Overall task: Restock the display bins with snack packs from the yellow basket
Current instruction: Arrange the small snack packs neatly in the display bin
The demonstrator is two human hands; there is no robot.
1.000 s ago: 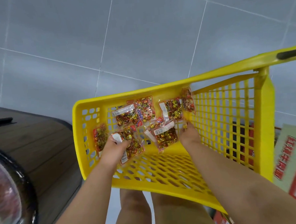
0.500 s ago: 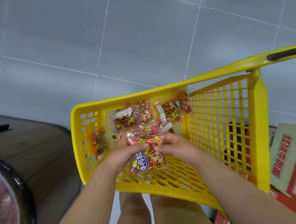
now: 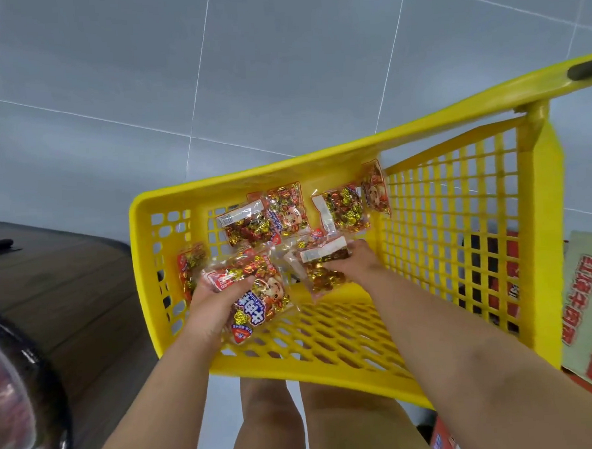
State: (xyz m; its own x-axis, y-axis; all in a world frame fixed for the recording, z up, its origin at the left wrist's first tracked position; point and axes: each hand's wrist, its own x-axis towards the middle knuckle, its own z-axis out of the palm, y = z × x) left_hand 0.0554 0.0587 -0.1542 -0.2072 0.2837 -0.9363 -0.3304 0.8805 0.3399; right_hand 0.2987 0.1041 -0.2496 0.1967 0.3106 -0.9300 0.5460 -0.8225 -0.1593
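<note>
Yellow perforated plastic basket (image 3: 251, 180) w/ a black-grip handle, over the grey tiled floor (image 3: 279, 70), inside facing the camera. At its far end lie loose clear snack packs of gold & red wrapped sweets:
- left-wall pack (image 3: 191, 264) up against the left side
- middle packs (image 3: 253, 223), two overlapping, one label-side out
- white-edged pack (image 3: 340, 210) just right of those
- corner pack (image 3: 375, 189) w/ a cartoon face, leaning in the far right corner

Left hand (image 3: 213, 304) is inside the basket, fingers curled round the top edge of a cartoon-print pack (image 3: 257, 302), thumb across its front. That pack is over the diamond-mesh part. Maybe a 2nd pack under it, can't tell.

Right hand (image 3: 356, 264) is also inside, fingers curled onto a label-side-up pack (image 3: 324, 269), gripping it by the white label strip. The two held packs are just beside each other, approx mid-basket.

Outside, to the left: dark wood-grain display stand (image 3: 68, 287) w/ a dark-rimmed clear curved part (image 3: 8, 394) at the frame edge, contents too blurred to tell. To the right: cardboard box w/ red lettering (image 3: 586, 295), beside the basket's grid wall
</note>
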